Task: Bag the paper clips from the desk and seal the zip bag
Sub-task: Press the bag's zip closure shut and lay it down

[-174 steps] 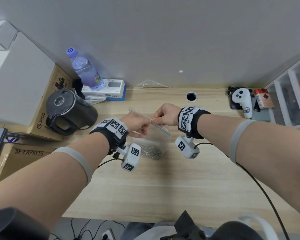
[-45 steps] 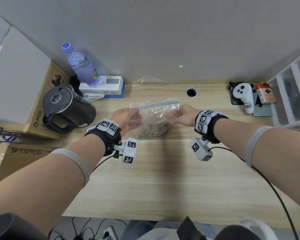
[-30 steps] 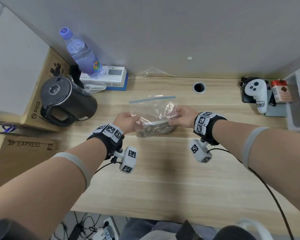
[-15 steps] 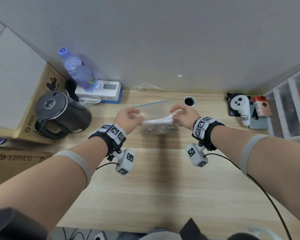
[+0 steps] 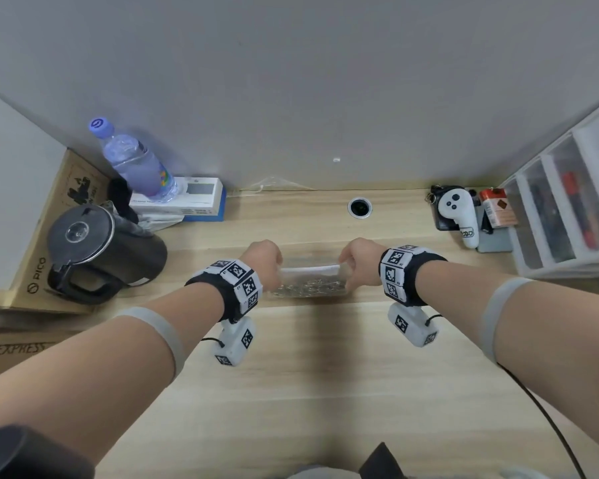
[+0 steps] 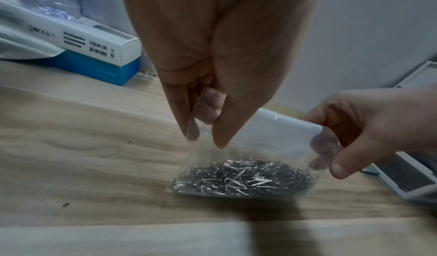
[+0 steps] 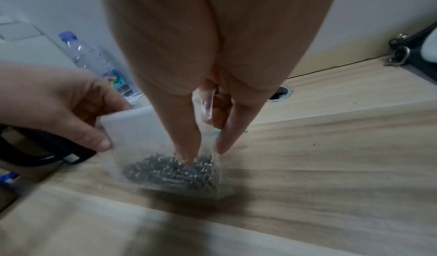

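A clear zip bag (image 5: pixel 308 273) (image 6: pixel 272 136) (image 7: pixel 141 129) is folded over, with a heap of silver paper clips (image 5: pixel 308 288) (image 6: pixel 243 179) (image 7: pixel 170 172) in its bottom, low over the wooden desk (image 5: pixel 325 392). My left hand (image 5: pixel 263 264) (image 6: pixel 208 129) pinches the bag's left edge between thumb and fingers. My right hand (image 5: pixel 358 262) (image 7: pixel 203 148) pinches its right edge the same way. The zip strip is hidden in the fold; I cannot tell whether it is sealed.
A black kettle (image 5: pixel 94 254) stands at the left, beside a water bottle (image 5: pixel 135 164) on a white and blue box (image 5: pixel 191 198). A cable hole (image 5: pixel 359 207) lies behind the bag. A white controller (image 5: pixel 460 216), a red packet (image 5: pixel 497 207) and plastic drawers (image 5: pixel 567 202) sit at the right.
The bag went from being held up with its blue zip strip showing to folded over and lowered toward the desk. Both hands kept their hold on its sides.
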A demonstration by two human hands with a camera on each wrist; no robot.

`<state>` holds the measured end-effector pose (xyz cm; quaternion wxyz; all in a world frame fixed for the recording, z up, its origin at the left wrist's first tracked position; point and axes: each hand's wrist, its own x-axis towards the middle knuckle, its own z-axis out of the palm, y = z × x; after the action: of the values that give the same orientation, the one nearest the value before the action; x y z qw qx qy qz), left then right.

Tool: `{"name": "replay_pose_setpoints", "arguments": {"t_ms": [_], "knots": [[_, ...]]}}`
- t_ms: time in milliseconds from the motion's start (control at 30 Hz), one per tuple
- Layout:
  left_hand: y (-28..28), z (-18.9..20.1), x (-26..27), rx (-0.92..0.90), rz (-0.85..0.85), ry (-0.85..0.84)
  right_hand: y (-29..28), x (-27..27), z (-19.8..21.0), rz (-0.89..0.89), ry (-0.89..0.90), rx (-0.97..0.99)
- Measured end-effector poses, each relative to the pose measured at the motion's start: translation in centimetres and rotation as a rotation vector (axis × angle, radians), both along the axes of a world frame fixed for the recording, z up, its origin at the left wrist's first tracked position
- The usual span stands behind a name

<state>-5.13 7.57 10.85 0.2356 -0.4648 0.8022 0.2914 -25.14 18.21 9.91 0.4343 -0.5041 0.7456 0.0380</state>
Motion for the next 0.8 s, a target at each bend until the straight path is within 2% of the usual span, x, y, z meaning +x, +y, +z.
{"name": "replay_pose_setpoints", "arguments": {"t_ms": [100,200,333,433,500,600,667,733,800], "knots": [[0.0,0.5,-0.9,-0.012,-0.072,-0.043,-0.6,0.4,-0.1,0.014,0.096,0.066],[-0.7,0.4,-1.2,0.019,-0.082,0.007,-0.9,-0.3,0.2,-0.035,0.093,0.099],[-2.3,-0.9,0.0,0.178,0.18,0.239,-0.2,-3.0,0.3,-0.17,-0.084,0.069],[-2.6,-1.5,0.4,0.436,0.496,0.404,0.1,-4.3,-0.9,-0.484,-0.379,-0.034],[-2.7,-2.1,0.0,0.521,0.635,0.442,-0.1,-4.1,-1.4,-0.625,-0.482,-0.055],[-2.6,-2.8,-1.0,0.491,0.636,0.394,-0.6,-3.5,-2.7,-0.67,-0.455,-0.026],[-2.5,-3.0,-1.8,0.509,0.726,0.41,-1.0,-3.3,-3.4,-0.725,-0.43,-0.045],[-2.7,-3.3,-2.4,0.485,0.79,0.395,-1.5,-3.0,-3.6,-0.868,-0.486,-0.073],[-3.2,-3.7,-3.0,0.478,0.783,0.364,-2.1,-2.9,-3.8,-0.965,-0.565,-0.085]]}}
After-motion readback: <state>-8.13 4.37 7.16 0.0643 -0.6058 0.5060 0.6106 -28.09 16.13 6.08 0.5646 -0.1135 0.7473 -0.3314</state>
